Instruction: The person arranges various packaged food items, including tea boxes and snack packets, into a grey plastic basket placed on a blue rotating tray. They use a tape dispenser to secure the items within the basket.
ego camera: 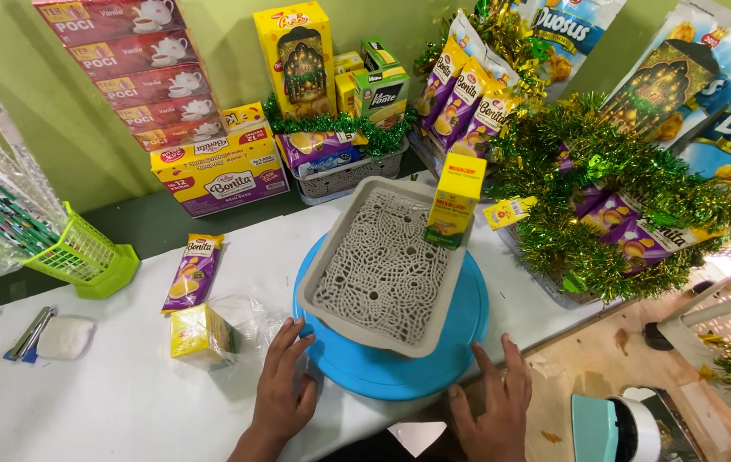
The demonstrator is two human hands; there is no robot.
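Observation:
A grey rectangular plastic basket (pixel 341 319) with a lace-patterned floor sits on a round blue turntable (pixel 382 368) at the table's front edge. A tall yellow box (pixel 454 200) stands upright in the basket's far right corner. My left hand (pixel 283 387) rests flat on the white table with its fingertips touching the turntable's left rim. My right hand (pixel 494 405) lies with spread fingers at the turntable's front right rim, holding nothing.
A small yellow box (pixel 198 333) in clear wrap and a purple snack packet (pixel 192 271) lie left of the turntable. A green mini basket (pixel 83 254), stacked red boxes (pixel 139 68), another filled basket (pixel 344 175) and green tinsel (pixel 613 197) crowd the back and right.

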